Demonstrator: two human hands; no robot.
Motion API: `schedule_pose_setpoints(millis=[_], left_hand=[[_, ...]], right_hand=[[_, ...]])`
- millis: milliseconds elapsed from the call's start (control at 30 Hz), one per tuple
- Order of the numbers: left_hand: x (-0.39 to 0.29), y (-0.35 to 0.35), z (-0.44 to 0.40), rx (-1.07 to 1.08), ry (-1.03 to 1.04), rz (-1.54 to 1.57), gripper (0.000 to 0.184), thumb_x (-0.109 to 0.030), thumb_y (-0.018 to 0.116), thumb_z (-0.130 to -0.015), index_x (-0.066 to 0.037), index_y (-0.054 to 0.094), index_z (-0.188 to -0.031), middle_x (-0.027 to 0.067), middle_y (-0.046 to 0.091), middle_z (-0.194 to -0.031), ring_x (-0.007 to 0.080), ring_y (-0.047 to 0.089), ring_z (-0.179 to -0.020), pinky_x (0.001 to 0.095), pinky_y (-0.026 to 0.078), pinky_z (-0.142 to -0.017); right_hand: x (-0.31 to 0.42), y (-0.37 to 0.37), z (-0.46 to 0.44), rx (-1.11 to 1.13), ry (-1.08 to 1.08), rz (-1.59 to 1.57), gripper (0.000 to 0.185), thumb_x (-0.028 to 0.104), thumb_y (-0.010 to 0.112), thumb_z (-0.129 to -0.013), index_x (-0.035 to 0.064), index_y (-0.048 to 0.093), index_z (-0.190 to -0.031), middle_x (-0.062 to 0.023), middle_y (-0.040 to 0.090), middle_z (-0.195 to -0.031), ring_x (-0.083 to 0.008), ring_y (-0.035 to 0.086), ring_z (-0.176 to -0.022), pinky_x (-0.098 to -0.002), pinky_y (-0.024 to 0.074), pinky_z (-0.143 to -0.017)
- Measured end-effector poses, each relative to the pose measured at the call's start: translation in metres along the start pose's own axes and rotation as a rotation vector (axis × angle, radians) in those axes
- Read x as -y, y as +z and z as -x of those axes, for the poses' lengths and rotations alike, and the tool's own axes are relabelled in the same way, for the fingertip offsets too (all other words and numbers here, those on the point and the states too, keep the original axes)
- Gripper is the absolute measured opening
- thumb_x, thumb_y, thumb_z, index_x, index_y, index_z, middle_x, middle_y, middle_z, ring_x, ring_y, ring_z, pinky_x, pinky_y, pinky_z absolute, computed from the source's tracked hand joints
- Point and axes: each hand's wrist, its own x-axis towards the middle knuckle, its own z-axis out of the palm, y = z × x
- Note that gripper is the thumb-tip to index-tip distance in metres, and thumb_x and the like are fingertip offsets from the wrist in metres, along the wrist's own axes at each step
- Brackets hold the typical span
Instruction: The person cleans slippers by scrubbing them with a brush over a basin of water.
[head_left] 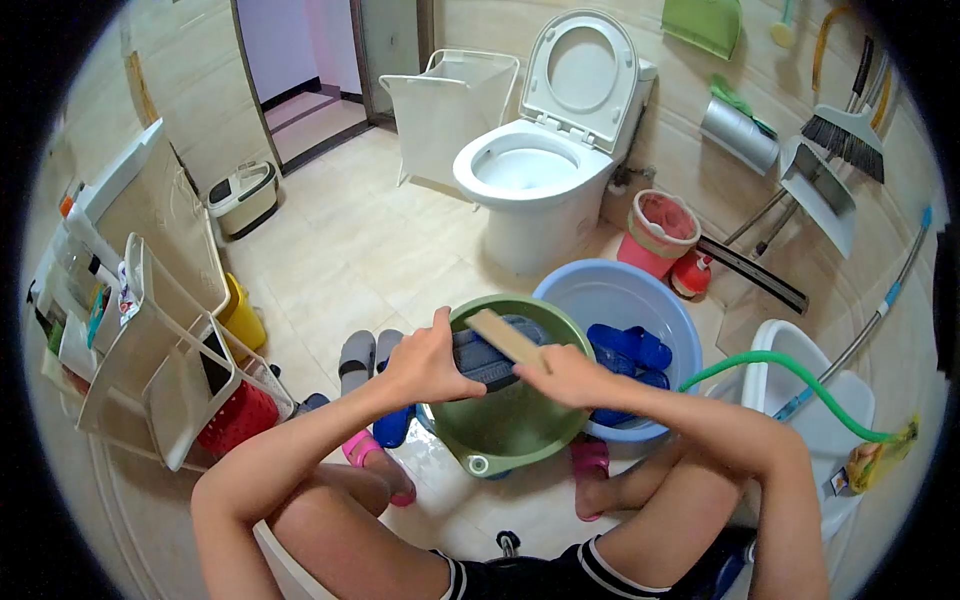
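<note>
Over the green basin (512,433), my left hand (428,362) is closed on a dark grey-blue slipper (486,362), its thumb and fingers at the slipper's left side. My right hand (570,378) grips a flat beige scrubbing brush (506,338), which lies across the slipper; its bristle side is hidden. Several blue slippers (628,350) rest in the light blue basin (665,295) to the right. Left of the green basin, a blue slipper (394,425) and grey slippers (357,358) are on the floor.
A green hose (775,357) runs from the blue basin toward a white tub (800,350) at right. Beyond the basins stand a toilet (540,190), a pink bin (655,235) and a red bottle (691,273). A rack (170,360) stands at left.
</note>
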Motion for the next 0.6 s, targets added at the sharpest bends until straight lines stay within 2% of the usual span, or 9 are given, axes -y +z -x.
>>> schedule_pose_setpoints(millis=[33, 67, 267, 400, 433, 467, 533, 567, 600], left_hand=[[-0.001, -0.001, 0.000, -0.004, 0.015, -0.001, 0.107, -0.042, 0.080, -0.052, 0.016, 0.031, -0.128, 0.0275, 0.064, -0.085, 0.0413, 0.065, -0.080, 0.0435, 0.053, -0.074], [-0.002, -0.001, 0.000, 0.000, 0.013, -0.003, 0.107, -0.042, 0.080, -0.052, 0.016, 0.031, -0.128, 0.0275, 0.064, -0.085, 0.0413, 0.065, -0.080, 0.0435, 0.053, -0.074], [0.001, -0.002, -0.002, -0.051, 0.020, 0.014, 0.105, -0.039, 0.081, -0.052, 0.016, 0.031, -0.126, 0.0278, 0.064, -0.085, 0.0418, 0.065, -0.081, 0.0431, 0.053, -0.074], [-0.008, -0.009, -0.004, 0.005, 0.020, 0.032, 0.106, -0.039, 0.080, -0.052, 0.015, 0.029, -0.128, 0.0279, 0.064, -0.085, 0.0424, 0.065, -0.082, 0.0434, 0.053, -0.075], [-0.009, -0.007, -0.005, 0.032, 0.001, 0.030, 0.105, -0.039, 0.080, -0.052, 0.014, 0.029, -0.128, 0.0279, 0.063, -0.085, 0.0427, 0.064, -0.082, 0.0437, 0.053, -0.075], [0.000, 0.002, -0.007, -0.067, 0.063, 0.031, 0.105, -0.038, 0.080, -0.053, 0.012, 0.028, -0.130, 0.0267, 0.064, -0.082, 0.0427, 0.064, -0.080, 0.0438, 0.053, -0.074], [-0.006, -0.005, -0.007, -0.047, 0.041, 0.034, 0.106, -0.038, 0.079, -0.053, 0.011, 0.027, -0.132, 0.0262, 0.063, -0.082, 0.0424, 0.064, -0.080, 0.0438, 0.053, -0.072], [-0.007, -0.007, -0.007, -0.037, 0.041, 0.028, 0.106, -0.038, 0.079, -0.053, 0.011, 0.027, -0.132, 0.0262, 0.063, -0.082, 0.0424, 0.064, -0.080, 0.0438, 0.053, -0.072], [-0.008, -0.010, -0.007, -0.008, 0.019, 0.051, 0.106, -0.037, 0.079, -0.054, 0.011, 0.026, -0.132, 0.0262, 0.063, -0.082, 0.0423, 0.064, -0.080, 0.0438, 0.052, -0.072]], right_hand=[[0.015, 0.002, 0.006, 0.083, 0.013, -0.112, 0.056, 0.046, 0.050, -0.090, -0.0094, 0.063, -0.093, -0.0304, 0.063, -0.078, -0.0450, 0.064, -0.082, -0.0483, 0.0500, -0.076], [0.022, 0.005, 0.009, 0.065, -0.070, -0.133, 0.056, 0.046, 0.051, -0.090, -0.0085, 0.063, -0.094, -0.0299, 0.064, -0.081, -0.0452, 0.063, -0.083, -0.0489, 0.0499, -0.077], [-0.044, -0.019, -0.030, -0.019, 0.197, 0.043, 0.056, 0.045, 0.048, -0.091, -0.0083, 0.066, -0.088, -0.0324, 0.063, -0.084, -0.0449, 0.063, -0.085, -0.0487, 0.0507, -0.077], [-0.007, -0.008, -0.014, -0.029, -0.037, 0.017, 0.053, 0.044, 0.051, -0.090, -0.0078, 0.064, -0.089, -0.0310, 0.063, -0.080, -0.0433, 0.064, -0.081, -0.0482, 0.0501, -0.074], [0.006, -0.005, -0.011, 0.039, -0.025, -0.139, 0.052, 0.044, 0.053, -0.089, -0.0072, 0.063, -0.089, -0.0300, 0.063, -0.079, -0.0428, 0.064, -0.080, -0.0479, 0.0496, -0.074], [0.006, 0.001, -0.011, 0.055, -0.010, -0.150, 0.052, 0.044, 0.053, -0.089, -0.0072, 0.063, -0.089, -0.0300, 0.063, -0.079, -0.0428, 0.064, -0.080, -0.0479, 0.0496, -0.074], [0.007, 0.003, -0.016, -0.031, -0.079, -0.136, 0.052, 0.045, 0.052, -0.091, -0.0060, 0.059, -0.081, -0.0209, 0.059, -0.065, -0.0293, 0.061, -0.062, -0.0416, 0.0475, -0.063], [0.006, -0.009, -0.019, 0.014, 0.019, -0.093, 0.051, 0.044, 0.053, -0.089, -0.0061, 0.064, -0.087, -0.0285, 0.064, -0.079, -0.0425, 0.064, -0.079, -0.0466, 0.0498, -0.074], [-0.005, -0.016, -0.026, 0.035, 0.048, -0.071, 0.053, 0.044, 0.053, -0.089, -0.0068, 0.065, -0.087, -0.0287, 0.064, -0.079, -0.0427, 0.064, -0.079, -0.0464, 0.0499, -0.074]])
